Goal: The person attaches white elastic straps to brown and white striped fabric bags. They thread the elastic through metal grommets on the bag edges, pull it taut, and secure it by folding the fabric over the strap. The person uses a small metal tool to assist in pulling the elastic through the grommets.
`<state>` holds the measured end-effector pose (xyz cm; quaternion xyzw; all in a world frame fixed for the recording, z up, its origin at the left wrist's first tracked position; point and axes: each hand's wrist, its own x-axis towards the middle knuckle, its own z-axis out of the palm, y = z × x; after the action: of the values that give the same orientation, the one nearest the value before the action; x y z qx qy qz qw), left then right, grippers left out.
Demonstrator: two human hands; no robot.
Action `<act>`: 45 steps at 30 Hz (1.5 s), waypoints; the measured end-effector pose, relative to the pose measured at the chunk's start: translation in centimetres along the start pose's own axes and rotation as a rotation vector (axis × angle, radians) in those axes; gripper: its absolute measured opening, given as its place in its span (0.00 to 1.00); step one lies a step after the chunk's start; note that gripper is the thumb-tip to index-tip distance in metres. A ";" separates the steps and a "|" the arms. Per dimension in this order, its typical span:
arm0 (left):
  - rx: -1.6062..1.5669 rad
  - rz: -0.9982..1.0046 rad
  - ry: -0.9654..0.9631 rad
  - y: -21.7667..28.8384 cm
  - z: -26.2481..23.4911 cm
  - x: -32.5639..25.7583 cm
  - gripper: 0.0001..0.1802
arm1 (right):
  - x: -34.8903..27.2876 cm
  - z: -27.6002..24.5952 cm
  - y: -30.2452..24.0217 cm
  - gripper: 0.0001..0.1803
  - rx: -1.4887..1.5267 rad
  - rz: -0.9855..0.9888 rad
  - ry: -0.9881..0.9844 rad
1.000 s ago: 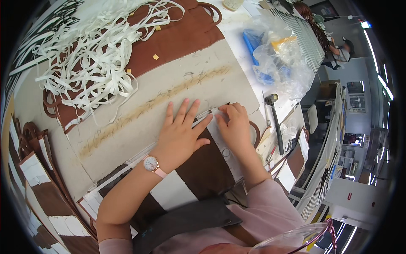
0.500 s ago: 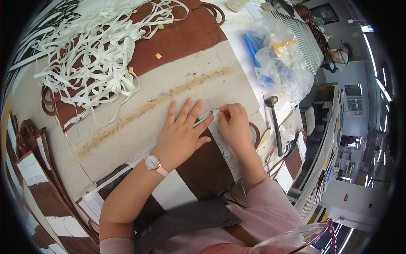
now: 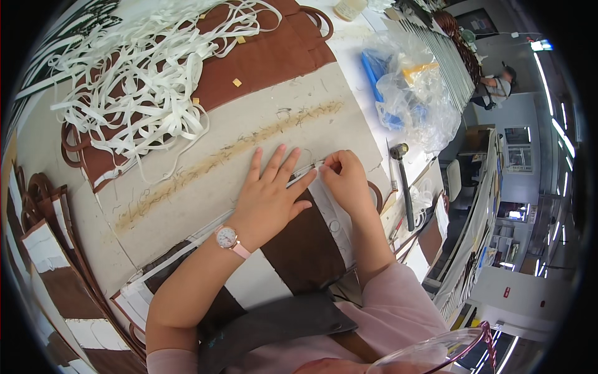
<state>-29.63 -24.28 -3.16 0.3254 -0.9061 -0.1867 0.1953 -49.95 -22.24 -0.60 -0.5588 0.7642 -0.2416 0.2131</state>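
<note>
1. The striped fabric [image 3: 305, 240] is laid on the tabletop [image 3: 352, 47], partly beneath the dark apron [image 3: 274, 318]; it could be dragged askew by a shift of the body.
2. Near its far edge, the left hand [image 3: 268, 196] is spread flat, fingers apart; slipping could be caused by eased pressure.
3. Just beside it, the thumb and fingertips of the right hand [image 3: 346, 182] are brought together at that edge; whether cloth is pinched cannot be told. Puckering could be caused by uneven pulling.
4. Further right, the hammer [image 3: 406, 190] could be knocked by a wide sweep.
5. Beyond, the white tape [image 3: 156, 81] is heaped loosely and could be tangled if snagged.
</note>
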 end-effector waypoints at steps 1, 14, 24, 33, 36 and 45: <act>0.001 -0.002 0.000 0.0 0.0 0.0 0.32 | 0.0 0.0 0.0 0.06 -0.008 -0.018 0.003; -0.009 -0.008 -0.006 0.0 0.1 0.0 0.31 | 0.1 -0.2 0.0 0.05 -0.154 -0.099 0.017; -0.001 -0.011 0.001 -0.2 -0.1 -0.2 0.32 | -3.2 -0.7 0.8 0.16 -0.326 -0.452 0.157; 0.001 -0.023 0.005 0.4 0.4 0.0 0.32 | -3.7 1.1 1.0 0.19 -0.489 -0.542 0.157; 0.011 -0.025 -0.004 0.3 0.2 0.1 0.32 | -3.7 1.1 1.7 0.20 -0.379 -0.627 0.158; 0.100 -0.062 0.017 -0.5 -0.3 -4.3 0.39 | -3.7 1.1 1.9 0.18 -0.420 -0.452 0.091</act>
<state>-26.17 -21.86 -4.10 0.3645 -0.9020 -0.1444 0.1807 -49.70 -18.36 -2.45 -0.7351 0.6624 -0.1446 -0.0005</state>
